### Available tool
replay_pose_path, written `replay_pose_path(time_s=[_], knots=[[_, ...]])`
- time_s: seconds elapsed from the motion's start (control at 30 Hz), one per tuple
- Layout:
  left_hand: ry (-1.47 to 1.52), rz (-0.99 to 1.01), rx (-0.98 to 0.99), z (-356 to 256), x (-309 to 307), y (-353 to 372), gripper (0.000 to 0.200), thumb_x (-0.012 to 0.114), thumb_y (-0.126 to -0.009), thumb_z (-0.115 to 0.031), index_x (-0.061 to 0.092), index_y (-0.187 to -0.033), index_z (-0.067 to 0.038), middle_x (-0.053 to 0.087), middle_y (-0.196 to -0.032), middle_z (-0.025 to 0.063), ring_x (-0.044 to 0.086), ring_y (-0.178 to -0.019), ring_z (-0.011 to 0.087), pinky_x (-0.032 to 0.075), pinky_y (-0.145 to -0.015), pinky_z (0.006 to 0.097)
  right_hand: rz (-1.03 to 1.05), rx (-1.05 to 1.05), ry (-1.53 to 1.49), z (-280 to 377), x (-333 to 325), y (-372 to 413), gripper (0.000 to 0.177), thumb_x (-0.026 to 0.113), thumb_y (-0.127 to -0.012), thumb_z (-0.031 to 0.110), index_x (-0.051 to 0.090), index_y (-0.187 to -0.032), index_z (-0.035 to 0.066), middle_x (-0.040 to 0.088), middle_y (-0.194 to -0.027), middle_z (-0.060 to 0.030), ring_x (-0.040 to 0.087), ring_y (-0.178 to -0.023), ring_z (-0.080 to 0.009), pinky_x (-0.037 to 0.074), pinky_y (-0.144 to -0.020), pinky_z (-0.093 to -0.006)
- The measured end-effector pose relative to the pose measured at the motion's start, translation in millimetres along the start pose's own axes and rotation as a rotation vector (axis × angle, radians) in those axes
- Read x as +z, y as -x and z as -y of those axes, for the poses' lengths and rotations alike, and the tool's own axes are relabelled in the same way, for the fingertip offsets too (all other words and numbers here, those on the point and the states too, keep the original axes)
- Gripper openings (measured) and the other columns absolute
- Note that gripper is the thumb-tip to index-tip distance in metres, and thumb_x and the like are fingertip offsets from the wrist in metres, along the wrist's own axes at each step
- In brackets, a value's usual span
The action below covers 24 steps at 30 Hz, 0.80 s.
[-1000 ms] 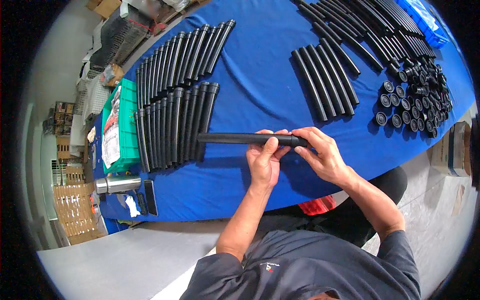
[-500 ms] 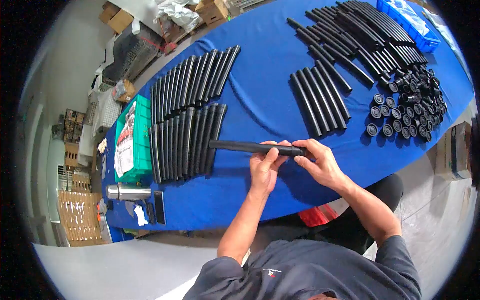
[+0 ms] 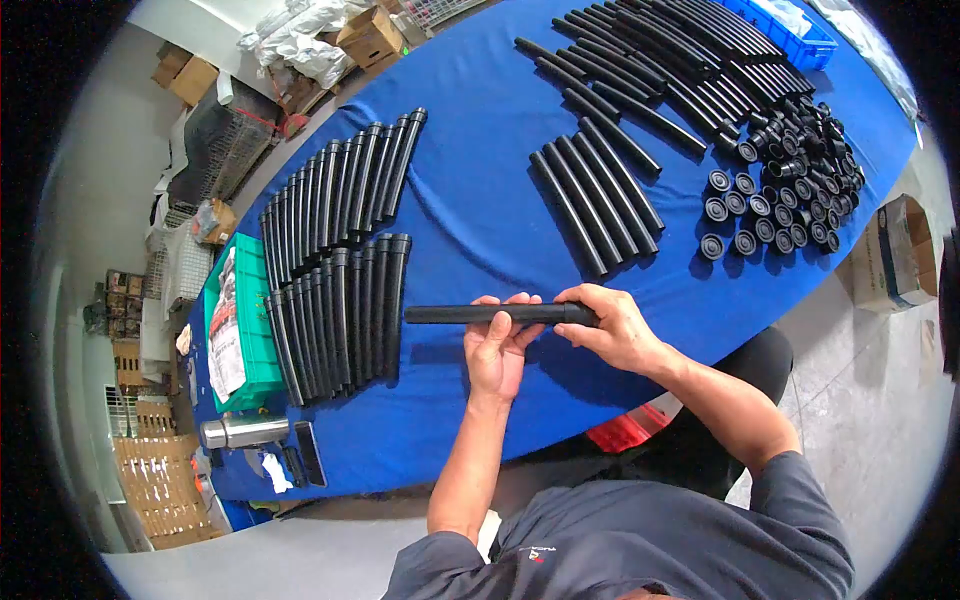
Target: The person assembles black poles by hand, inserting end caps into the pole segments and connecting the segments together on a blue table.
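Nearest me is the person's dark grey shirt, with both bare forearms reaching out from it over the tabletop. The left arm goes nearly straight ahead; the right slants inward from a bent elbow.

The left hand is turned palm up, partly curled, its fingers behind a black tube and its thumb across the near side. The right hand, back upward, closes round the tube's wider end, thumb on the near side and fingers over the far one. Between them the black tube lies level, crosswise, above the blue cloth, its narrower end pointing left.

Left of the hands sit a steel flask and a dark phone, then a green crate next to two rows of collared tubes. Beyond the right hand lie some plain tubes, with a heap of black caps to their right. Farthest off, more tubes spread beside a blue crate.
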<state>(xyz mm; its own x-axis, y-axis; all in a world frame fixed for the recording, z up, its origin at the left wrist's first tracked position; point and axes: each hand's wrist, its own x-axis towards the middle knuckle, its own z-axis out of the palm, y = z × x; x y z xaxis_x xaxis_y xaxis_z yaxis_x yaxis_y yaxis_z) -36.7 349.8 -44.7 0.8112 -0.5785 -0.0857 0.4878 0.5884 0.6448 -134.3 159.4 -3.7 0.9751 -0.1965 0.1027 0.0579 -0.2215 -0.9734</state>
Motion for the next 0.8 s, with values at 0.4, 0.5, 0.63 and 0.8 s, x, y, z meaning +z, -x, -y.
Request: replay_pose_path(time_s=[0.4, 0.5, 0.63, 0.8], knots=[[0.041, -0.082, 0.007, 0, 7, 3, 0.021, 0.062, -0.097, -0.007, 0.059, -0.118, -0.01, 0.068, -0.118, 0.021, 0.066, -0.114, 0.0383, 0.062, -0.09, 0.0527, 0.001, -0.23, 0.205, -8, 5, -2, 0.033, 0.076, -0.085, 0.012, 0.063, -0.114, 0.0, 0.064, -0.091, -0.0156, 0.066, -0.081, -0.0314, 0.05, -0.068, -0.0374], [0.024, -0.067, 0.02, -1, 7, 4, 0.021, 0.062, -0.098, -0.007, 0.059, -0.118, -0.01, 0.068, -0.118, 0.0208, 0.067, -0.113, 0.0378, 0.063, -0.088, 0.0512, -0.002, -0.225, 0.199, -10, 6, -2, 0.035, 0.076, -0.084, 0.011, 0.063, -0.114, -0.001, 0.063, -0.09, -0.0158, 0.065, -0.08, -0.0316, 0.05, -0.069, -0.0384], [0.034, -0.052, 0.019, -4, 7, 3, 0.022, 0.061, -0.097, -0.005, 0.058, -0.118, -0.01, 0.068, -0.118, 0.021, 0.065, -0.116, 0.0382, 0.061, -0.091, 0.0533, -0.013, -0.216, 0.21, -8, 7, -3, 0.036, 0.078, -0.085, 0.011, 0.063, -0.115, -0.001, 0.065, -0.091, -0.0117, 0.066, -0.078, -0.0236, 0.052, -0.07, -0.0348], [0.056, 0.071, 0.011, -11, 3, -5, 0.028, 0.064, -0.093, -0.002, 0.058, -0.119, -0.009, 0.065, -0.124, 0.0226, 0.059, -0.124, 0.0402, 0.057, -0.096, 0.0563, 0.095, 0.25, -0.337, 0, 3, -3, 0.041, 0.08, -0.085, 0.014, 0.062, -0.12, -0.001, 0.067, -0.093, -0.0034, 0.064, -0.084, -0.0132, 0.053, -0.072, -0.0306]])
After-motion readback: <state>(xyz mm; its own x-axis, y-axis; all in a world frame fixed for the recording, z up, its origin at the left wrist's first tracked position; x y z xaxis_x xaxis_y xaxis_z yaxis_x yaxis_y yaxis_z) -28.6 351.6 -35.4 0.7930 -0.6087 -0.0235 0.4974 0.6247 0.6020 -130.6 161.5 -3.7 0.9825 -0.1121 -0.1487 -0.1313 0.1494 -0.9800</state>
